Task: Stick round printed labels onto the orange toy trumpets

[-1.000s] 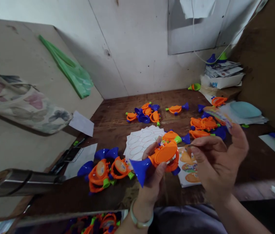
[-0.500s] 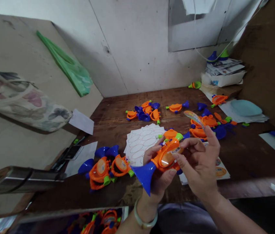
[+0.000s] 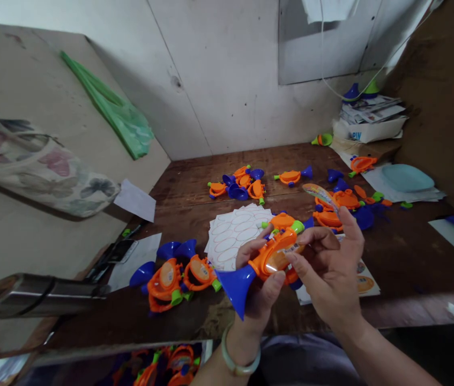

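Applying an oval barcode sticker [image 3: 290, 249] to the orange side of a toy trumpet [image 3: 270, 256] looks like the step in hand in the head view, the only one there is. The left hand [image 3: 265, 300] grips the trumpet's body, thumb in front and fingers behind, above the near part of the wooden table [image 3: 399, 260]. The right hand [image 3: 333, 284] has its thumb and a finger nearly together on the sticker's edge — a second, colourful oval sticker [image 3: 320, 194] stands out from a raised fingertip. How much of the barcode sticker already adheres, I cannot tell. The next move, I judge, calls for matching its outline to the oval face and smoothing it down without a crease, the left grip kept steady. As for looks, the trumpet is tilted — flared blue bell [image 3: 235, 287] towards the lower left, lime-green mouthpiece [image 3: 298, 227] up and right, the orange body between, with a glossy highlight on its oval face
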`<state>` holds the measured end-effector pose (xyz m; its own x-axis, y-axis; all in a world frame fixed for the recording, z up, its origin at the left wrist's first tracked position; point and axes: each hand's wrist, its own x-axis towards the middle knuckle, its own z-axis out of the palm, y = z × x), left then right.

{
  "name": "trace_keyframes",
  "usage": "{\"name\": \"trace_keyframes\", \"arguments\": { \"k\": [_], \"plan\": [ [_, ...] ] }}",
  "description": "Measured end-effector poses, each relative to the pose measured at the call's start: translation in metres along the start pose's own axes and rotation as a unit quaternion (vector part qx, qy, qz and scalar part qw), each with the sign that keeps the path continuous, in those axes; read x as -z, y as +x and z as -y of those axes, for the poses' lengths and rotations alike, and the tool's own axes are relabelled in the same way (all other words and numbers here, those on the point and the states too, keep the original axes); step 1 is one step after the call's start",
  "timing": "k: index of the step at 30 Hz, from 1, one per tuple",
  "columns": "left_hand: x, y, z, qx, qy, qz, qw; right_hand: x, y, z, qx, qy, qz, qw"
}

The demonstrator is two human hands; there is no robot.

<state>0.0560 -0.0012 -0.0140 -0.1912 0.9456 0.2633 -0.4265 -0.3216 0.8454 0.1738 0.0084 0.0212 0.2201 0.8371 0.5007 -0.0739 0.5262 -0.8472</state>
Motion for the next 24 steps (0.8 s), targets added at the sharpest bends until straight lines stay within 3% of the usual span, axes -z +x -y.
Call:
{"name": "trace_keyframes", "arguments": {
  "k": [14, 20, 24],
  "plan": [
    [-0.003, 0.000, -0.001, 0.006, -0.001, -0.030, 1.000, -0.003, -0.001, -0.001, 0.018, -0.006, 0.005, 1.000],
    [-0.009, 0.000, -0.004, -0.028, -0.004, -0.027, 0.999, 0.000, 0.006, -0.002, 0.160, -0.138, -0.009, 0.977],
    [-0.009, -0.003, -0.006, -0.069, 0.015, -0.025, 0.997, 0.003, 0.009, -0.002, 0.158, -0.181, 0.006, 0.971]
  ]
}}
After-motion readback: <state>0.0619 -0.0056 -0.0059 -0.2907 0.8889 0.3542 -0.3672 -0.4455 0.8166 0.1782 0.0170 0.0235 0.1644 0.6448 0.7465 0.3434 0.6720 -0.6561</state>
